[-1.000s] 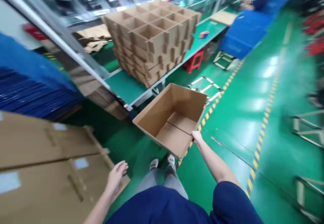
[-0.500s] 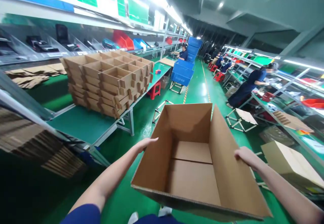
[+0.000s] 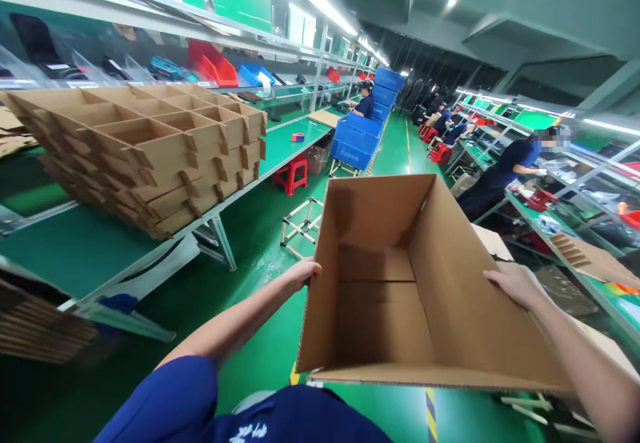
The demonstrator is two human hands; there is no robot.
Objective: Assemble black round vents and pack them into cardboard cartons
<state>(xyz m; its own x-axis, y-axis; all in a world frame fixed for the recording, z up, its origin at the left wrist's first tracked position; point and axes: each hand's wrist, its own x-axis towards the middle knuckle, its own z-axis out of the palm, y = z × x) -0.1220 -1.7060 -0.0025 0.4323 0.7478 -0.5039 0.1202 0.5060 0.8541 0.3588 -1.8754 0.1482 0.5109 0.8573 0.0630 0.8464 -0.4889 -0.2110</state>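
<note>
A large open cardboard box (image 3: 380, 316) hangs in front of my body above the green floor, its inside bare to the bottom. My left hand (image 3: 303, 273) grips its left wall, thumb over the rim and the other fingers hidden outside. On the opposite wall, my right hand (image 3: 515, 284) clasps the top edge, with part of the fingers out of sight. Left of the box, stacked cardboard dividers (image 3: 165, 143) with square cells rest on a green workbench (image 3: 65, 249).
Beyond the bench are a red stool (image 3: 291, 175), stacked blue crates (image 3: 354, 139) and a pipe-frame stand (image 3: 300, 226). A co-worker (image 3: 520, 163) stands at the right-hand bench. Folded cardboard (image 3: 40, 333) lies below the left bench. Red bins (image 3: 213, 63) line the shelf.
The box has been raised and tipped, its far end higher in view. Both hands moved up with it. My view has shifted forward, with the dividers sliding left.
</note>
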